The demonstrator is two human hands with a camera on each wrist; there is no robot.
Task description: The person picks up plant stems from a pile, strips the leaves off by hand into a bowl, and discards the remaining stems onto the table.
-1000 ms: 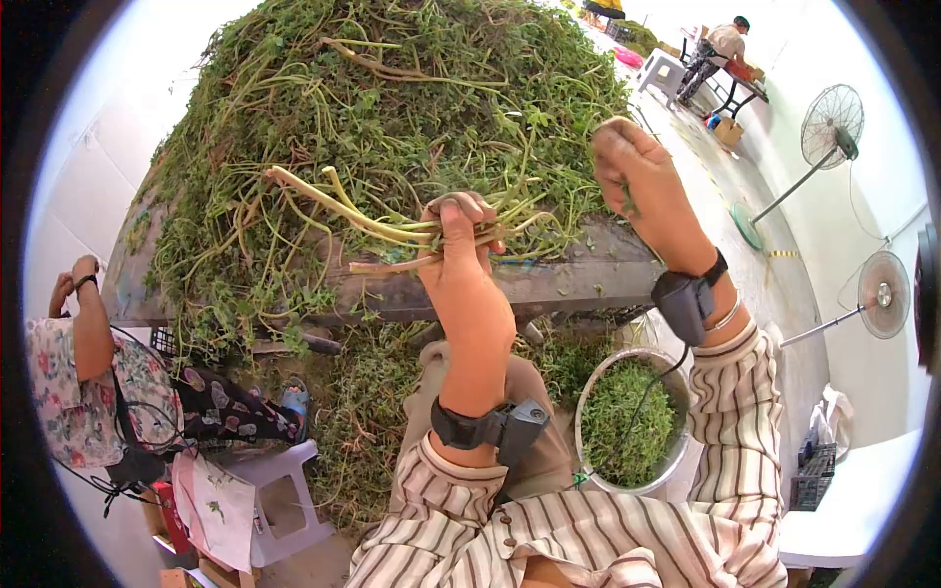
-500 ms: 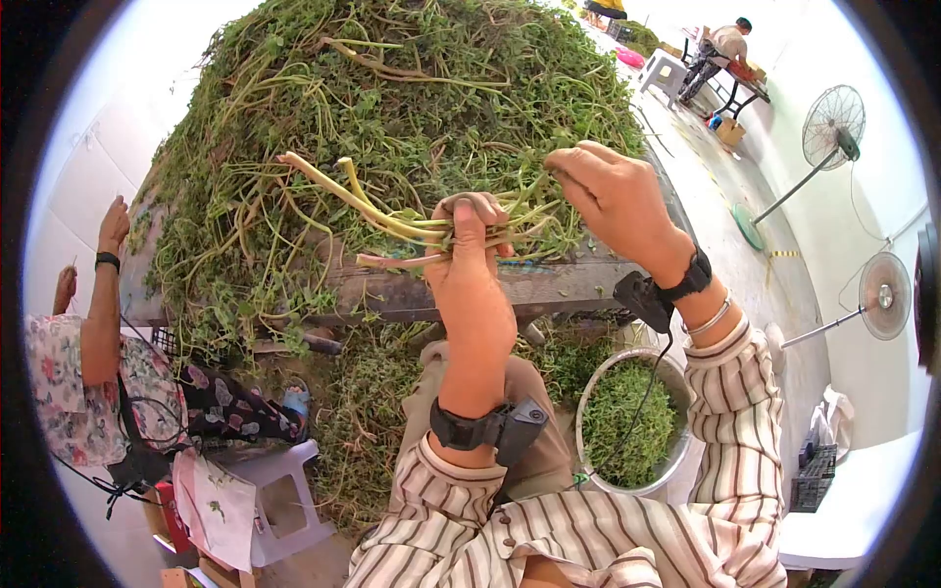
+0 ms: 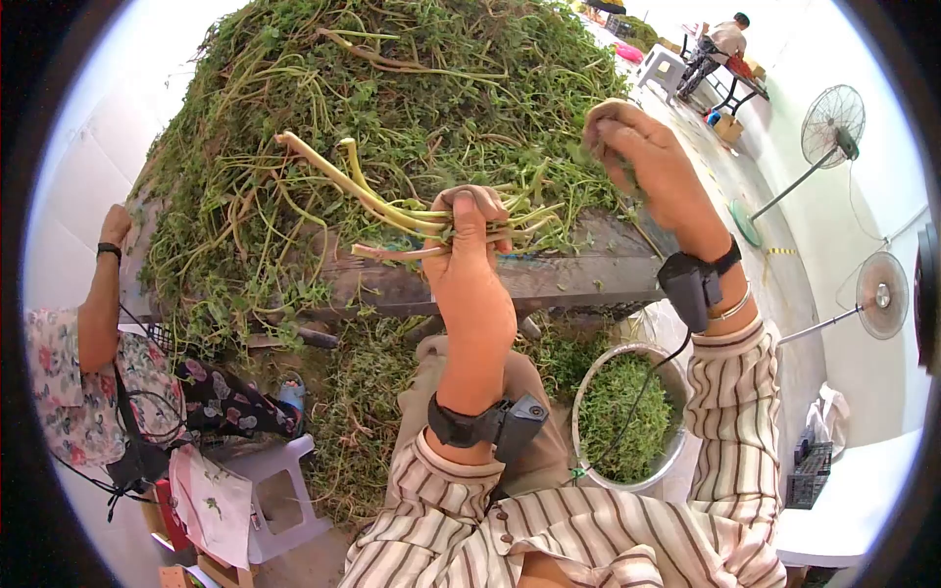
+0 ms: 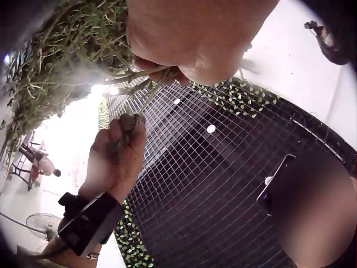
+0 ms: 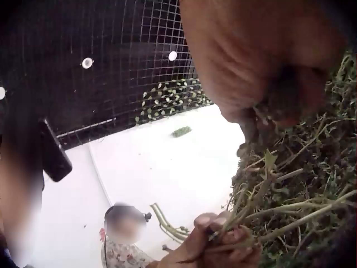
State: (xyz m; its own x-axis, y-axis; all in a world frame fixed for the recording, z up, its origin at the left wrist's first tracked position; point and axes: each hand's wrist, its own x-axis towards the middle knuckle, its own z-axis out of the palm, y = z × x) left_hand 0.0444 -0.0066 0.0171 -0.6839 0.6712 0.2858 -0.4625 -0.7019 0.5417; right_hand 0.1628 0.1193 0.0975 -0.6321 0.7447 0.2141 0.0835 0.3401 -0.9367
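My left hand (image 3: 469, 235) grips a bunch of thick, pale green stems (image 3: 368, 199) in front of the big heap of leafy greens (image 3: 421, 108). Cut ends stick out to the left, thinner stems to the right. To the right and a little higher, my right hand (image 3: 647, 162) has curled fingers, with bits of green leaf in its palm. The left wrist view shows this right hand (image 4: 118, 148) with green between its fingers. In the right wrist view, the stem bunch sits in the left hand (image 5: 215, 237), below the right hand.
The heap lies on a wooden table (image 3: 588, 274). A round tub (image 3: 580, 436) of picked greens stands at lower right, and more greens (image 3: 363, 421) cover the floor. Another person (image 3: 88, 382) is at the left, by a plastic stool (image 3: 284, 519). Two fans (image 3: 831, 125) stand along the right wall.
My right hand came in to the stem tips, then drew back up and right. The left hand keeps its grip on the bunch, nearly still. At left, the other person's raised hand is lower.
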